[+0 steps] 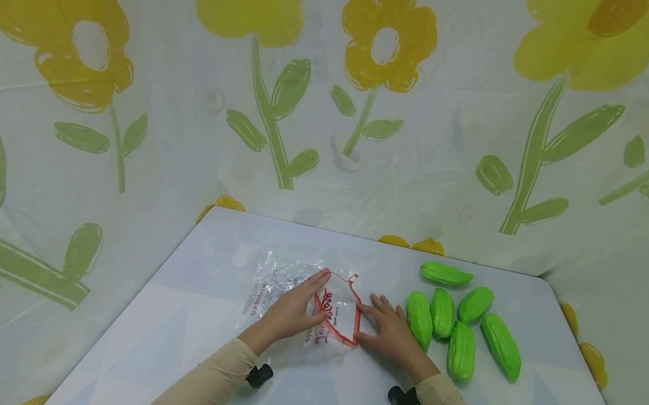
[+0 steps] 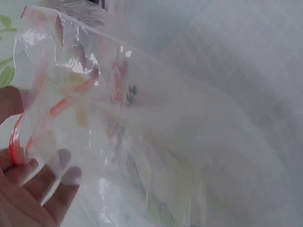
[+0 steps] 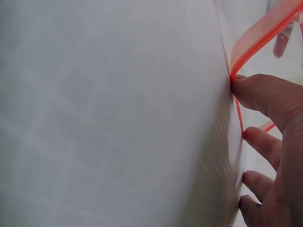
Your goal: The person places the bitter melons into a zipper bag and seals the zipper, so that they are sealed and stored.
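A clear plastic zip bag (image 1: 279, 281) with a red zip rim (image 1: 357, 317) lies on the white table (image 1: 189, 319), its mouth facing right and held apart. My left hand (image 1: 291, 312) lies over the bag and holds the near side of the rim between thumb and fingers. In the left wrist view those fingers (image 2: 28, 187) show through the film of the bag (image 2: 156, 142). My right hand (image 1: 388, 336) pinches the rim's right edge. The right wrist view shows the right hand's thumb (image 3: 265, 94) against the red strip (image 3: 262, 33).
Several green toy gourds (image 1: 461, 351) lie in a loose group on the table just right of my right hand. A flower-print sheet (image 1: 366, 104) hangs behind and around the table. The table's far edge runs close behind the bag.
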